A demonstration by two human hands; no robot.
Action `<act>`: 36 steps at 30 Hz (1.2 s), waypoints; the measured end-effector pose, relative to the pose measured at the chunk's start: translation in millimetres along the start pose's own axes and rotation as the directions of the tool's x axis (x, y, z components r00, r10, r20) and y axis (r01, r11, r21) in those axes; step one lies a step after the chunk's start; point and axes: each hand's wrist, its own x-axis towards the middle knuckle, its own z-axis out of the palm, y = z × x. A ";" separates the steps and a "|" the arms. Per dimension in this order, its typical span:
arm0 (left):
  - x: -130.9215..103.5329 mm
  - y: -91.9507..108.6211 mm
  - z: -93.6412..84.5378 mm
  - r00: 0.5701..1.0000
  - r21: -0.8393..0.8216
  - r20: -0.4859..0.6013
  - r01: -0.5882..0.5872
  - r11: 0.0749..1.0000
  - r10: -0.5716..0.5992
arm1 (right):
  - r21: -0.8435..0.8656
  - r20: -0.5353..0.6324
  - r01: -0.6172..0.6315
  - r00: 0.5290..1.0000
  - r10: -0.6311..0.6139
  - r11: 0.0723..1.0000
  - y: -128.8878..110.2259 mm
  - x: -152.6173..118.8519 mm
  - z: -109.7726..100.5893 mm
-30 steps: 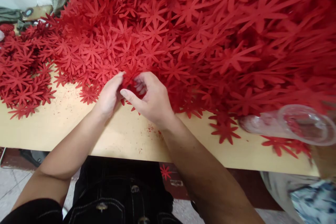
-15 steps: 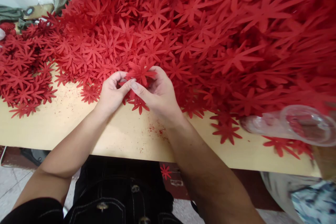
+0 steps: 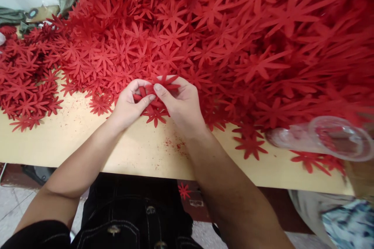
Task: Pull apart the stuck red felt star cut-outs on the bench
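Observation:
Between my two hands, in front of the pile, is a red petalled flower piece (image 3: pixel 166 81). My right hand (image 3: pixel 184 103) pinches it between thumb and fingers. My left hand (image 3: pixel 130 103) is closed beside it, thumb against the fingers, with red petals showing between them. The two thumb tips lie close together but apart. Behind and around both hands rises a large heap of red flower-shaped pieces (image 3: pixel 172 33). One such piece (image 3: pixel 156 116) lies on the table just below my hands.
The pale table (image 3: pixel 140 151) has red specks near its front edge. A clear plastic container (image 3: pixel 315 136) lies on its side at the right. A smaller red pile (image 3: pixel 23 81) is at the left, and one red piece (image 3: pixel 184 190) is below the table edge.
Both hands have shifted slightly right. The thumbs have moved a little apart, and the flower piece in my right hand has tilted.

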 end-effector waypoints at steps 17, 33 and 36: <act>-2.2 2.2 1.9 1.000 -0.136 -0.001 -0.003 0.991 0.003 | -0.142 0.012 -0.002 1.000 0.004 0.990 -8.3 0.0 2.6; 1.3 7.2 -0.2 0.990 -0.269 -0.118 0.045 0.962 -0.079 | -0.063 0.149 -0.039 0.988 0.048 0.997 -9.3 4.3 -6.7; 4.7 5.6 -4.0 0.976 -0.318 -0.173 0.070 0.945 -0.131 | -0.092 0.161 -0.006 0.987 0.020 0.996 -9.9 4.7 -10.5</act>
